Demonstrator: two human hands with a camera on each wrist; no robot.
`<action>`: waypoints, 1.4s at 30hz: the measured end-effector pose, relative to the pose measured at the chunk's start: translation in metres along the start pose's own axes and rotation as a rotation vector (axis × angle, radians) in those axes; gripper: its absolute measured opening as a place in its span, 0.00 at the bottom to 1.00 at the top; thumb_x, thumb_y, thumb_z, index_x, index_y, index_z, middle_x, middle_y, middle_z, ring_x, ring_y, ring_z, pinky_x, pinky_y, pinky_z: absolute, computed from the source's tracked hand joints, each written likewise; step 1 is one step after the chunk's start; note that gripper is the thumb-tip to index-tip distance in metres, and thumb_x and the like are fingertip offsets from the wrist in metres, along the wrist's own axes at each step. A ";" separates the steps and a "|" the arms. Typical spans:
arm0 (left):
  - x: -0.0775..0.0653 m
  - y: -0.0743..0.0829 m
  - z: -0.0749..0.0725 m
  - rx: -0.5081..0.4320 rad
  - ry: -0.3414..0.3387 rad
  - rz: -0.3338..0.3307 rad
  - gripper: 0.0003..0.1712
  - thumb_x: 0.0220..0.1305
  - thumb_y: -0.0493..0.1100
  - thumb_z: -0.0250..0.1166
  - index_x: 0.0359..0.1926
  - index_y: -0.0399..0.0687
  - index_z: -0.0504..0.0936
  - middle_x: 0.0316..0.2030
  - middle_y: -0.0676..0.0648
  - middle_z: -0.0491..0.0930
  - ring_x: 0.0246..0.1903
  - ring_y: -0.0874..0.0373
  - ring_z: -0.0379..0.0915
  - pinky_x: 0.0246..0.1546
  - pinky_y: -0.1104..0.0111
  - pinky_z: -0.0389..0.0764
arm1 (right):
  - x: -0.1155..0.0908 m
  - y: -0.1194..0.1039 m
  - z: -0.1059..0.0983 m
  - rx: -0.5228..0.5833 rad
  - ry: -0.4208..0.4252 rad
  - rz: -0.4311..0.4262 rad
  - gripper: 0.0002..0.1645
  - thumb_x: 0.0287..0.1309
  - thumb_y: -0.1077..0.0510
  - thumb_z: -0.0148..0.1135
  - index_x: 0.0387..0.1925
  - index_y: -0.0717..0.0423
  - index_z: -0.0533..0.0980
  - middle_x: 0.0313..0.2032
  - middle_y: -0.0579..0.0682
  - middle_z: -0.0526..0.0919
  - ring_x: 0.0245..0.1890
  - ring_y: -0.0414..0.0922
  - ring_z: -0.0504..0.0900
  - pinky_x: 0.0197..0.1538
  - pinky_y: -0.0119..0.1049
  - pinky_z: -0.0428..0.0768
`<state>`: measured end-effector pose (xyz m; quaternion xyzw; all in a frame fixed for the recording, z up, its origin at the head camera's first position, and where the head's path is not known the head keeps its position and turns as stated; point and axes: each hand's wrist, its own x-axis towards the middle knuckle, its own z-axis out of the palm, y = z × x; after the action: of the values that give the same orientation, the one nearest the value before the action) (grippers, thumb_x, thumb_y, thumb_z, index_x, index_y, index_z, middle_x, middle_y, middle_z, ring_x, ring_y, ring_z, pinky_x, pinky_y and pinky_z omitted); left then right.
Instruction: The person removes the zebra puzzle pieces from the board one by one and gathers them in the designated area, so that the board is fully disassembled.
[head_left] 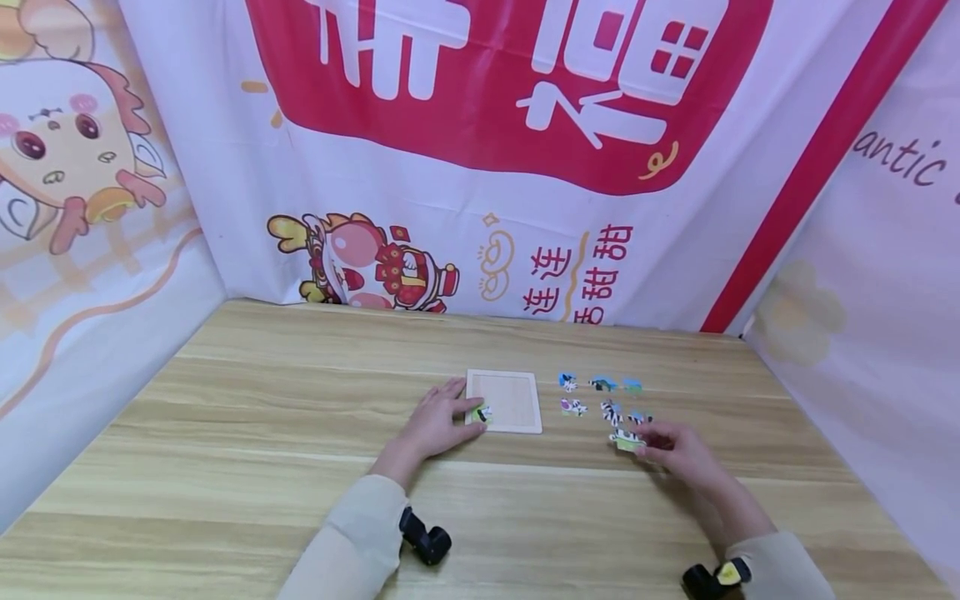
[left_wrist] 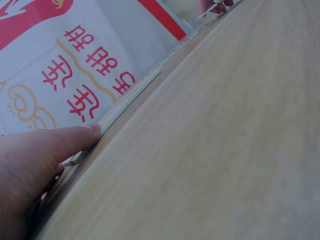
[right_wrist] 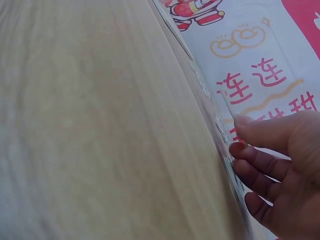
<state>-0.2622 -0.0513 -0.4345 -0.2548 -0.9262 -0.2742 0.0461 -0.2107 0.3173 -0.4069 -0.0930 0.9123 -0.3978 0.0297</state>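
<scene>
In the head view, a square wooden puzzle tray (head_left: 517, 402) lies on the table with one green, black and white puzzle piece (head_left: 483, 413) in its near left corner. My left hand (head_left: 441, 421) rests at the tray's left side, its fingers loosely spread and the index finger and thumb at that corner piece. Off to the right, my right hand (head_left: 684, 454) pinches another puzzle piece (head_left: 626, 442), green with black and white, between thumb and fingers. Seen from the right wrist, this piece (right_wrist: 228, 106) stands thin and edge-on at the thumb tip.
Several loose puzzle pieces lie between the tray and the right hand, among them a blue and white piece (head_left: 567, 382), a purple and white one (head_left: 573, 407) and a striped one (head_left: 611, 412). A printed cloth (head_left: 420, 167) hangs behind the wooden table (head_left: 300, 392).
</scene>
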 end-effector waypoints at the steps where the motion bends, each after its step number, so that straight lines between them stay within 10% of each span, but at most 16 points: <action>1: 0.000 0.000 0.000 -0.001 0.001 -0.001 0.28 0.53 0.59 0.57 0.52 0.51 0.73 0.60 0.38 0.55 0.61 0.49 0.45 0.58 0.55 0.44 | 0.000 0.001 0.000 -0.003 0.003 -0.018 0.18 0.46 0.62 0.62 0.43 0.61 0.75 0.31 0.51 0.75 0.30 0.45 0.70 0.30 0.33 0.72; 12: 0.000 0.001 0.000 -0.003 0.003 -0.006 0.28 0.52 0.59 0.58 0.52 0.51 0.74 0.60 0.39 0.56 0.61 0.49 0.45 0.58 0.55 0.43 | 0.000 0.008 0.009 0.036 0.028 -0.108 0.17 0.43 0.62 0.64 0.40 0.62 0.77 0.27 0.50 0.74 0.27 0.44 0.69 0.28 0.31 0.70; 42: 0.001 -0.001 0.003 -0.004 0.000 -0.016 0.29 0.52 0.60 0.57 0.53 0.52 0.73 0.61 0.39 0.54 0.61 0.50 0.44 0.59 0.56 0.43 | 0.003 0.004 0.008 0.032 0.034 0.045 0.19 0.51 0.54 0.58 0.44 0.61 0.74 0.34 0.52 0.75 0.34 0.47 0.70 0.35 0.37 0.71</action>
<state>-0.2636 -0.0503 -0.4369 -0.2474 -0.9275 -0.2766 0.0436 -0.2128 0.3135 -0.4148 -0.0651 0.9081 -0.4130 0.0246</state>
